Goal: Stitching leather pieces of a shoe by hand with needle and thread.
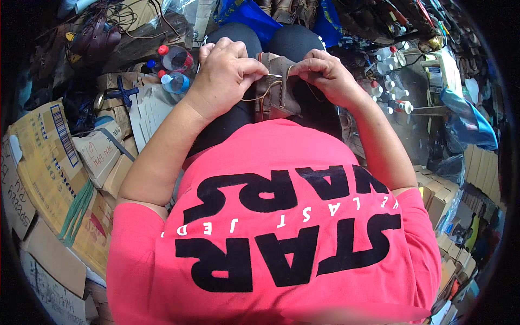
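Between my knees rests a brownish leather shoe (275,100), with a light tan cord (254,99) looping across it. My left hand (230,73) is closed at the shoe's left side, thumb and forefinger pinched together. A thin shiny metal point, like a needle (274,76), shows at those fingertips and lies over the shoe. On the other side my right hand (327,76) pinches a stretch of the cord by the shoe's upper right edge. The cord's far end is lost against my dark trousers.
At left stand bottles with red and blue caps (176,83), cardboard boxes (51,157) and a green strap (76,214). Several small clear bottles (391,92) and a blue plastic bag (468,116) are at right. More shoes (287,12) sit beyond my knees on blue sheeting.
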### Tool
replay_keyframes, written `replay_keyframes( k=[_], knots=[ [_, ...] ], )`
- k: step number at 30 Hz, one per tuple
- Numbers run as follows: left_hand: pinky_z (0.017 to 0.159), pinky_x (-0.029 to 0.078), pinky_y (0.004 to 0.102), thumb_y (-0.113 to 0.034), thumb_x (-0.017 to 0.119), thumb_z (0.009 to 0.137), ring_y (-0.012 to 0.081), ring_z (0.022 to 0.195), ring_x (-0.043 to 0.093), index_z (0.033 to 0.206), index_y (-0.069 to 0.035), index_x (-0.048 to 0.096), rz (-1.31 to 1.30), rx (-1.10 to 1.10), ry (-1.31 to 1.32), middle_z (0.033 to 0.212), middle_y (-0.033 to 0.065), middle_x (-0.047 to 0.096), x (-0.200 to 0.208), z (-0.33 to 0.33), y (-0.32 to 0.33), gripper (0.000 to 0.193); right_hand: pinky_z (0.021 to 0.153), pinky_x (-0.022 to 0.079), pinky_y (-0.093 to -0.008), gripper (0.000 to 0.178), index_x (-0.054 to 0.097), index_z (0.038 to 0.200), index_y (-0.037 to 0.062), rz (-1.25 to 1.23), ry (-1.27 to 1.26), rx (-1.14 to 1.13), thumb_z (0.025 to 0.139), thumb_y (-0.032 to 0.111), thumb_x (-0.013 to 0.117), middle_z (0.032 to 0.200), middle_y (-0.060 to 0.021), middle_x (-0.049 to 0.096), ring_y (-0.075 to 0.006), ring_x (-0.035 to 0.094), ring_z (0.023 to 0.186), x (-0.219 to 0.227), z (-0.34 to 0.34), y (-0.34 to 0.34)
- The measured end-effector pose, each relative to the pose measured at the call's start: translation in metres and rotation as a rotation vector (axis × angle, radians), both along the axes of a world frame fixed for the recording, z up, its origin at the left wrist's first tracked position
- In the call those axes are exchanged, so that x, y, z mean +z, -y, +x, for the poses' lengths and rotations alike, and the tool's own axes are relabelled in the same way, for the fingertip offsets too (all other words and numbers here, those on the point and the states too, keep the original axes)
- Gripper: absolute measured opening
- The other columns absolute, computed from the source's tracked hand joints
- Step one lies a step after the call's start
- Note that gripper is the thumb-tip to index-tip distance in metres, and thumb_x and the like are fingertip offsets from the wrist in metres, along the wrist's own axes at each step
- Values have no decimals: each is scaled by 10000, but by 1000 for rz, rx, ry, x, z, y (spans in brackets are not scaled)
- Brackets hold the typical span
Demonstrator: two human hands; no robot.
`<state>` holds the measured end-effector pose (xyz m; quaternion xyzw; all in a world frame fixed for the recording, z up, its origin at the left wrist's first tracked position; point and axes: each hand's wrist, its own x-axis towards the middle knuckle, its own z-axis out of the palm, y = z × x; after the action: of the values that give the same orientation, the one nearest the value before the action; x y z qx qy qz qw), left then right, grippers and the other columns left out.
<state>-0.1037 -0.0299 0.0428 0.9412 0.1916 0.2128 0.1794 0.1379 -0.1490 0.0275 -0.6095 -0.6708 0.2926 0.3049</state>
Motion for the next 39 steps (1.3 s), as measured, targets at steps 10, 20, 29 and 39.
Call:
replay_keyframes(
  k=[10, 20, 29, 39],
  knots=[
    [899, 349, 409, -125, 731, 775, 190, 953, 557, 919, -244, 775, -15, -141, -6, 877, -32, 596, 9, -4, -5, 191, 741, 498, -279, 265, 781, 1049, 194, -58, -103, -33, 823, 63, 736, 788, -23, 609, -157, 604, 782, 5, 2, 6],
    [885, 357, 370, -113, 754, 756, 180, 854, 581, 917, -175, 744, -255, -103, 75, 774, -32, 621, -17, 8, -8, 172, 764, 469, -295, 238, 775, 1022, 122, 116, 41, -41, 794, 59, 759, 822, -6, 693, -150, 603, 795, -10, -6, 5],
    [919, 354, 405, -157, 757, 755, 186, 876, 606, 831, -158, 697, -256, -10, 120, 764, -37, 653, -27, 23, 3, 96, 740, 460, -300, 163, 762, 915, 83, 5, -121, -273, 764, 124, 806, 817, -20, 714, -137, 579, 749, -12, -27, 1],
    [877, 358, 404, -206, 772, 749, 222, 919, 581, 765, -145, 679, -391, 35, 24, 846, -10, 624, -5, 3, -5, 112, 745, 459, -288, 156, 672, 778, 26, -146, -168, -255, 783, 109, 803, 749, -3, 630, -141, 568, 777, 12, -5, 9]
  ],
)
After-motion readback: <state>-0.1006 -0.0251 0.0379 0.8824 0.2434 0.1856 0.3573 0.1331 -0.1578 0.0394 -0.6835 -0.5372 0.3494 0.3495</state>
